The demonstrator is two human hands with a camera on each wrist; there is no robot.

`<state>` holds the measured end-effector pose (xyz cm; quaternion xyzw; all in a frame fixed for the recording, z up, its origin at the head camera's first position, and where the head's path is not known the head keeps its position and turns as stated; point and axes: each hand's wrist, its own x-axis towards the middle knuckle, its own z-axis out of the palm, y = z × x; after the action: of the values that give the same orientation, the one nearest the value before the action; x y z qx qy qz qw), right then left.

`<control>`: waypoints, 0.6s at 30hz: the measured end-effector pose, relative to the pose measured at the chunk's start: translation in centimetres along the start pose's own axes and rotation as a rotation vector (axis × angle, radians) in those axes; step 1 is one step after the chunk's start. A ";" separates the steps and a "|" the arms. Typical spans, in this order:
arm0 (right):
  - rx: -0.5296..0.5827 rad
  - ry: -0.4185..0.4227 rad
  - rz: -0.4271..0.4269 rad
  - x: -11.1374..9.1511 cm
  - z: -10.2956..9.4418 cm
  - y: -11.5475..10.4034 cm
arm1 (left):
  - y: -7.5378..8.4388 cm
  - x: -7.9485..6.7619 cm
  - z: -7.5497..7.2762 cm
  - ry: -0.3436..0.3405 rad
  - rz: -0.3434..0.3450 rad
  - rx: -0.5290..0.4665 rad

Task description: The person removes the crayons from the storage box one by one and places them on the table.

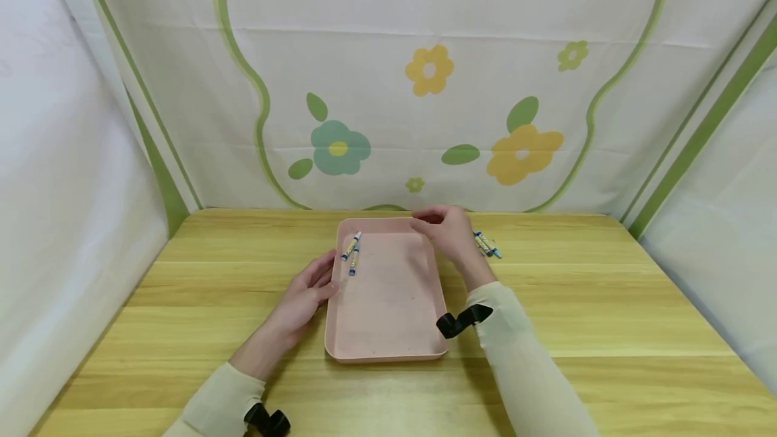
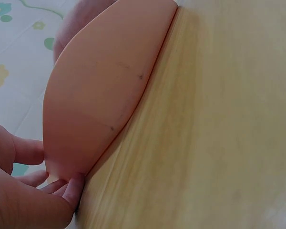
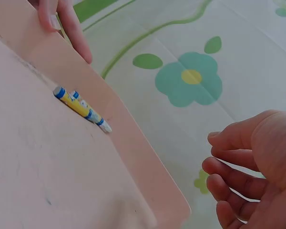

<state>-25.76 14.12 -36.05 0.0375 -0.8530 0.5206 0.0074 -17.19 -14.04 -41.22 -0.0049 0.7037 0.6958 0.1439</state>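
Note:
A shallow pink tray (image 1: 388, 302) lies on the wooden table. Its left side is in my left hand (image 1: 306, 295), thumb over the rim and fingers against the outer wall; the left wrist view shows those fingers (image 2: 74, 191) at the tray's side. Two crayons (image 1: 352, 251) with blue bands and yellow wrappers rest inside the tray, at its upper left. Over the tray's far right corner hovers my right hand (image 1: 450, 235), fingers loosely bent; in the right wrist view nothing shows between the fingertips and thumb (image 3: 229, 138).
Several more crayons (image 1: 487, 245) lie on the table (image 1: 577, 302) right of the tray, partly hidden behind my right hand. A white curtain (image 1: 376, 86) printed with flowers hangs along the table's far edge, with white cloth at both sides.

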 end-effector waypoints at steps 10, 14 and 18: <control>-0.003 -0.040 -0.010 0.8 2.7 -1.0 | -0.1 0.1 0.0 -0.003 0.007 -0.004; -0.009 -0.049 -0.018 0.9 3.5 -1.5 | 0.0 0.0 0.0 -0.002 0.008 -0.004; -0.030 -0.064 -0.027 1.0 4.3 -2.2 | 0.0 0.0 -0.1 -0.002 0.008 -0.004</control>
<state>-26.45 9.23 -36.07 0.0654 -0.8600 0.5059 -0.0124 -17.20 -14.12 -41.18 -0.0017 0.7021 0.6978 0.1420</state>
